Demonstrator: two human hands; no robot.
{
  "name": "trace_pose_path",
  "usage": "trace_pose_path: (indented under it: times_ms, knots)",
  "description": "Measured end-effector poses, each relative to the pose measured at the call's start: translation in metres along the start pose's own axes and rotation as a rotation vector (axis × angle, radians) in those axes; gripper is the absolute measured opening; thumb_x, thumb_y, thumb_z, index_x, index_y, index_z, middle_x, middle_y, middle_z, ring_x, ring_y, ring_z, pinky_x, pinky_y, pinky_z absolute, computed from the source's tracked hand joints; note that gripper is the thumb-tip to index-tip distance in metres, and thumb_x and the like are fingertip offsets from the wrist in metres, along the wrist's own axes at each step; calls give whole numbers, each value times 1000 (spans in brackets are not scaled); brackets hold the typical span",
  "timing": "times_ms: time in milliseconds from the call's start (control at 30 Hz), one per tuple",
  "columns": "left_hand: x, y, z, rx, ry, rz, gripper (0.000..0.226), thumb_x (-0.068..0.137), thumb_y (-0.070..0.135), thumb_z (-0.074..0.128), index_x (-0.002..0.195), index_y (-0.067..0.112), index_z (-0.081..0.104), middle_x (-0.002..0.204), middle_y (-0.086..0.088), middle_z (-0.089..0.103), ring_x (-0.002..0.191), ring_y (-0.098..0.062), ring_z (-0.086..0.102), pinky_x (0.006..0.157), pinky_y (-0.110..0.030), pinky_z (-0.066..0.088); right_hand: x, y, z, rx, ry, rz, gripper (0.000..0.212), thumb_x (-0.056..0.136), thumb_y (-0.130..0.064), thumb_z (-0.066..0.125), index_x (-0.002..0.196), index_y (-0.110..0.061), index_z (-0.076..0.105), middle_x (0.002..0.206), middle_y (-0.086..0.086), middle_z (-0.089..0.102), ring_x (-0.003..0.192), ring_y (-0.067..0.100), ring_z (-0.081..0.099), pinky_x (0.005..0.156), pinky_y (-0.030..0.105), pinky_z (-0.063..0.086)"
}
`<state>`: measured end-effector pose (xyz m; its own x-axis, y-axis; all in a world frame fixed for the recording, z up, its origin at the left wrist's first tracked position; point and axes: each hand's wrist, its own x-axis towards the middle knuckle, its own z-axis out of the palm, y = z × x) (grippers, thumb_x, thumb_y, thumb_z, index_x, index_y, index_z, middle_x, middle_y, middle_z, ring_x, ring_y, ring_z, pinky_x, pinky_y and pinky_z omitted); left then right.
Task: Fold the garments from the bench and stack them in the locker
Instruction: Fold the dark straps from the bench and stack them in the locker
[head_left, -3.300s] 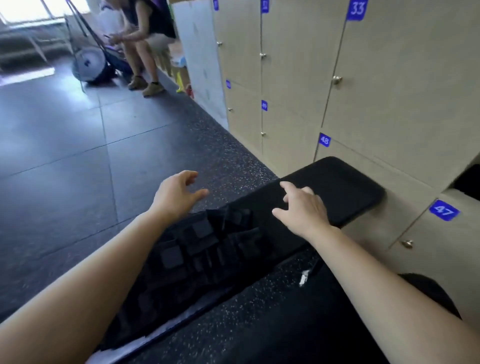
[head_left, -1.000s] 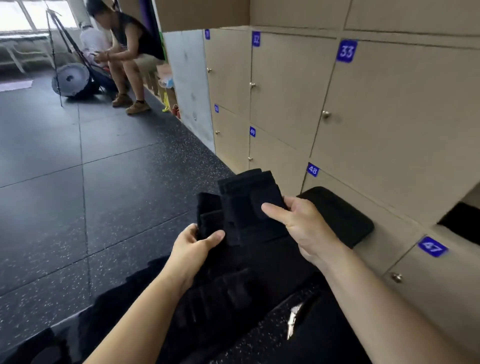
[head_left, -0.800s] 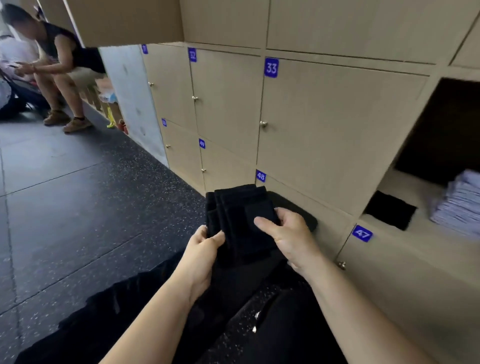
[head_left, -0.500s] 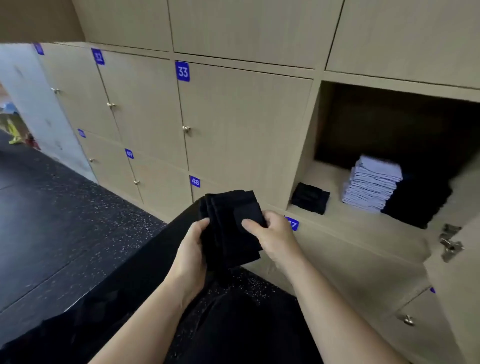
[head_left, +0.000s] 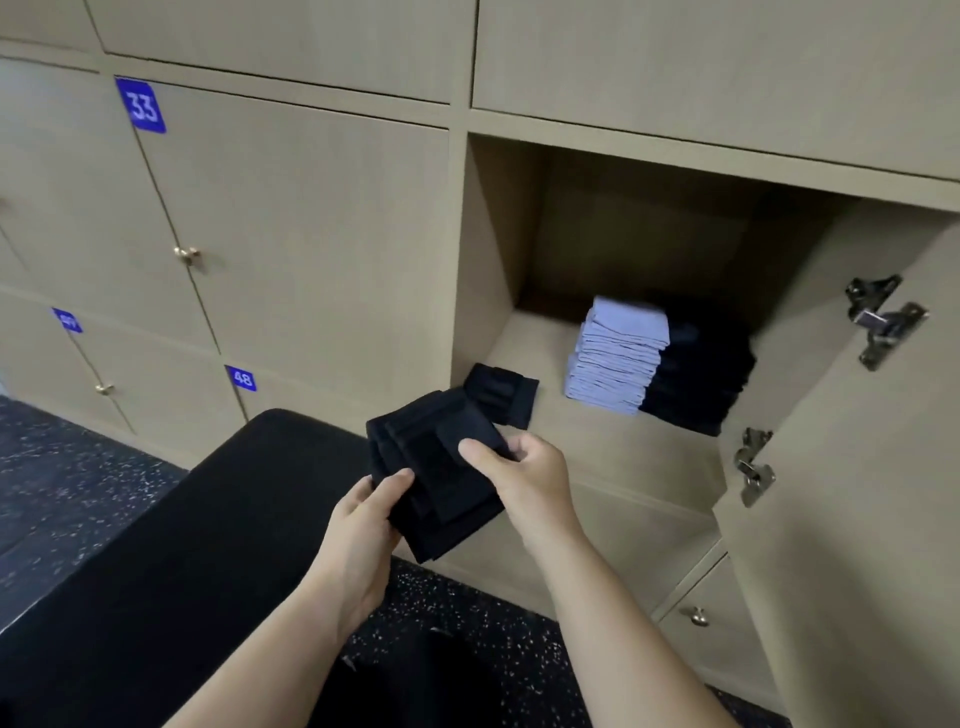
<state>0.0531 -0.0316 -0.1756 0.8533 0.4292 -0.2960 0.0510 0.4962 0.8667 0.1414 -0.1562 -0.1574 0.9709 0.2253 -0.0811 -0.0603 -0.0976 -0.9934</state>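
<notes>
A folded black garment (head_left: 439, 473) hangs in the air just in front of the open locker (head_left: 530, 249). My left hand (head_left: 363, 525) grips its lower left edge, thumb on top. My right hand (head_left: 524, 478) holds its right side, thumb pressed on the upper face. Inside the locker lie a small folded black piece (head_left: 501, 392) at the front left, a stack of light blue folded garments (head_left: 618, 356), and a black stack (head_left: 701, 371) to its right. The black padded bench (head_left: 208, 519) runs below my arms.
The locker's door (head_left: 852, 467) stands swung open at the right, with metal hinges (head_left: 883, 322) on its inner face. Closed doors numbered 33 (head_left: 143, 106) and 48 (head_left: 241, 378) fill the wall to the left. Speckled dark floor (head_left: 62, 478) lies left of the bench.
The garment was folded on the bench, then lifted by both hands. My view has swung right from the room to the open locker, and the garment has moved toward its shelf.
</notes>
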Motion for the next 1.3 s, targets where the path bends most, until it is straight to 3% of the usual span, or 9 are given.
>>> trace_pose_path:
  times_ms: [100,233,467,600,833,967,1133,1200,1300]
  knots:
    - [16,-12,8,-14,60,37,22,98,17,54,114,8,65,108,-7,74,109,-26,66,107,-49,42,13,19,-6,23,60,1,21,76,-25,77,75,-11,61,61,-10,56,51,2,49,44,14,39]
    - [31,-28,16,-19,112,57,11,97,16,56,89,23,58,87,4,75,100,-21,66,102,-44,45,32,41,-9,64,55,-5,5,81,-12,72,79,-13,67,69,-9,64,64,5,55,57,13,43]
    - [56,-49,14,9,111,58,22,95,20,58,115,15,66,110,-3,74,105,-21,69,103,-47,46,77,58,-10,230,97,52,5,85,-6,68,82,-11,67,77,8,60,73,19,52,68,34,43]
    - [72,-56,2,-13,112,93,32,85,28,65,116,17,66,114,-1,72,110,-20,66,105,-46,43,119,48,-20,256,180,-18,40,75,-16,72,83,15,48,79,8,49,72,19,43,66,32,36]
    - [94,-73,-21,-90,103,67,40,81,26,76,117,13,65,116,-10,71,110,-29,66,102,-52,45,199,38,-30,189,323,14,36,83,-8,70,99,19,52,87,7,56,78,19,55,70,32,46]
    - [106,-77,-28,-95,111,54,28,89,16,60,116,10,63,111,-10,72,104,-30,69,94,-49,50,225,34,-25,182,325,131,30,86,-5,68,64,-7,48,65,-2,53,57,12,49,42,10,37]
    - [116,-76,-34,-95,137,52,30,89,16,61,118,10,60,109,-10,73,103,-30,69,92,-48,52,234,34,-11,164,292,204,33,87,-3,67,66,-14,44,67,-1,50,57,10,48,39,13,37]
    - [117,-75,-35,-91,132,51,31,88,17,61,118,10,59,109,-9,73,102,-29,70,90,-47,52,234,36,-8,117,296,194,11,88,-2,66,82,-1,57,79,6,58,72,13,58,48,17,45]
    - [117,-74,-37,-92,119,48,31,88,18,61,118,12,59,109,-8,73,103,-28,70,93,-49,51,230,36,-3,60,309,180,41,89,-3,66,122,15,50,122,22,61,115,35,55,88,39,49]
